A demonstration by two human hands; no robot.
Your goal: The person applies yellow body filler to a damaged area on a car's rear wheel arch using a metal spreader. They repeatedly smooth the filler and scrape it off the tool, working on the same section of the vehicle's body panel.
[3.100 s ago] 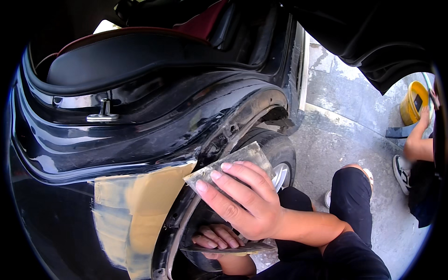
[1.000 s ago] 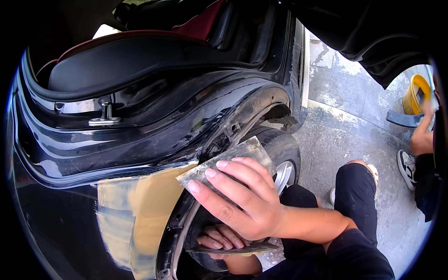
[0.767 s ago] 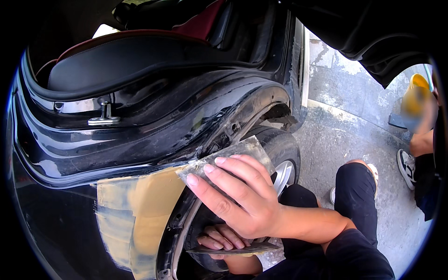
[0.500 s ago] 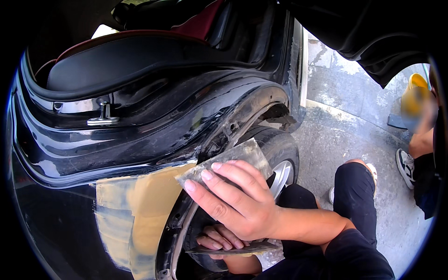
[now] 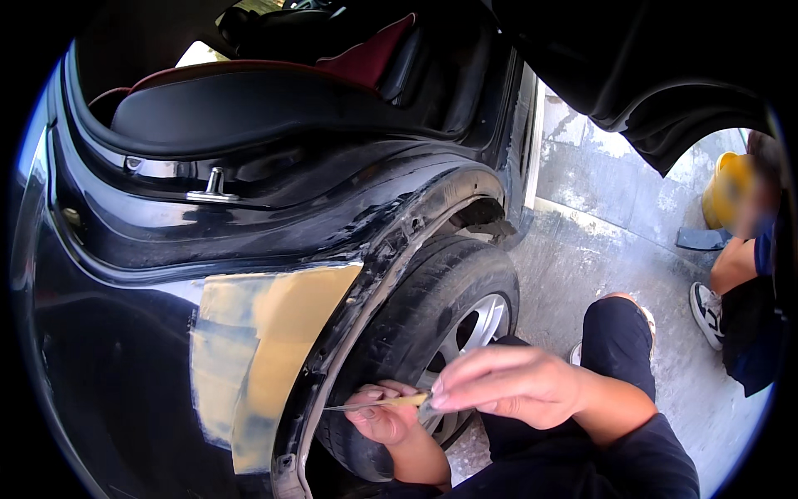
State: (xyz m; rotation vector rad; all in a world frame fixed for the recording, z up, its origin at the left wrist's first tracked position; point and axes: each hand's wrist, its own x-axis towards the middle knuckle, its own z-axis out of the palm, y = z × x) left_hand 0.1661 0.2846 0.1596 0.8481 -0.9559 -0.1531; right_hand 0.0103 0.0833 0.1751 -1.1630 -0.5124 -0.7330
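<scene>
Beige filler (image 5: 287, 358) covers a patch of the black car panel (image 5: 125, 366) beside the wheel arch. In front of the tire (image 5: 416, 320), my left hand (image 5: 384, 413) grips a thin flat plate (image 5: 339, 407), seen nearly edge-on with yellowish paste along it. My right hand (image 5: 511, 387) is closed on a grey spreader blade (image 5: 427, 409), mostly hidden by the fingers. The blade meets the pasty end of the plate, just right of my left fingertips.
The bare wheel arch edge (image 5: 366, 320) curves between panel and tire. Above are a metal door striker (image 5: 214, 188) and a black seat (image 5: 249, 108). At right, another person's leg and shoe (image 5: 706, 314) are near a yellow bucket (image 5: 725, 187) and a grey block (image 5: 702, 239).
My right hand has come down from the arch edge to the plate in my left hand, and its spreader has turned. The plate is tilted differently. The view has shifted slightly.
</scene>
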